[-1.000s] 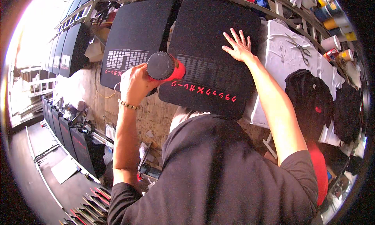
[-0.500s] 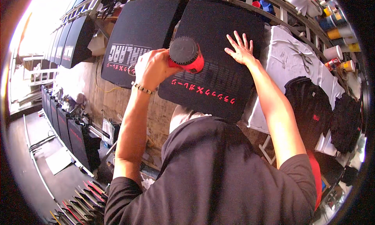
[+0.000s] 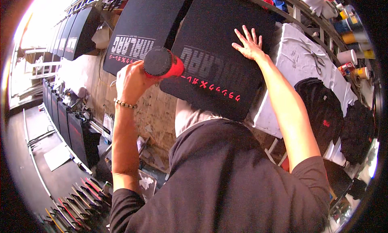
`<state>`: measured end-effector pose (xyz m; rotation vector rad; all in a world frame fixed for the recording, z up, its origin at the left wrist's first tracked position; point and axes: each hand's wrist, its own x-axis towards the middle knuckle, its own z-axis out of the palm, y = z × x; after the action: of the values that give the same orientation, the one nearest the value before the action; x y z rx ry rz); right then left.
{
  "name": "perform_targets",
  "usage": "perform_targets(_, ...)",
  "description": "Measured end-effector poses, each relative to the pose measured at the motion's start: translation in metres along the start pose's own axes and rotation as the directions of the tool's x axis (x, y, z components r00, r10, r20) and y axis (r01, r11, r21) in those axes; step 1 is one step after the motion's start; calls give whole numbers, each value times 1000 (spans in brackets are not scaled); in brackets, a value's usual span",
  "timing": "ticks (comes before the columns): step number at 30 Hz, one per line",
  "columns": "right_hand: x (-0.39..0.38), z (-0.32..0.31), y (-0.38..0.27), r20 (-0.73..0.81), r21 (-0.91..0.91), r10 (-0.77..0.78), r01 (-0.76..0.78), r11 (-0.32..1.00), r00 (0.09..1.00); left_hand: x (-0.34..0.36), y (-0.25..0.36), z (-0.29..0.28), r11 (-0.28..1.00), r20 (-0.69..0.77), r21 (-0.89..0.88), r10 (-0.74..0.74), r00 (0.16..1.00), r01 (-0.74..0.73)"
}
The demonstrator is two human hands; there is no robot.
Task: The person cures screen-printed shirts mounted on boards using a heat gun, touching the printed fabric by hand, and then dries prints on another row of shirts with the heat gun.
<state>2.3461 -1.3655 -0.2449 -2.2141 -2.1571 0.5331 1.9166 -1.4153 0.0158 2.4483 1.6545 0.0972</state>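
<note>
My left hand (image 3: 131, 81) is closed around a red heat gun (image 3: 175, 66) with a round black ridged back end. Its nozzle is hidden beneath its body, over the left part of the print on a black fabric panel (image 3: 226, 21). That print (image 3: 198, 61) has large grey block shapes, fading toward the right, above a row of red characters. With fingers spread, my right hand (image 3: 249, 48) lies on the panel's right side. Left of it is a second black panel (image 3: 155, 14) bearing a similar grey and red print.
White cloth (image 3: 301, 67) with scissors (image 3: 318, 63) on it covers a surface at right. Dark folded garments (image 3: 317, 109) lie below it. Several tubs and jars (image 3: 347, 39) line the far right. More black panels (image 3: 74, 132) and a rack of thin handles (image 3: 76, 206) are at left.
My left hand has carried the heat gun leftward, uncovering more of the grey print. My right hand stays spread on the panel. The whole view has shifted slightly.
</note>
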Motion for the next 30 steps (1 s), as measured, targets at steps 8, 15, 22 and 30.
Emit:
perform_targets(8, -2, -6, 5, 21, 74, -9, 8, 997, 1000, -4, -9, 8, 998, -31, -55, 32, 999, -33)
perform_targets(15, -6, 1, 7, -40, 80, -38, 41, 996, 998, 10, -1, 19, 979, -37, -147, 135, 990, -139)
perform_targets(22, -10, 2, 0, -36, 85, 30, -27, 996, 999, 31, 7, 31, 941, -92, -223, 239, 967, -254)
perform_targets(30, -34, -4, -14, 39, 68, 152, -155, 986, 988, 38, -9, 15, 903, -66, -279, 320, 945, -326)
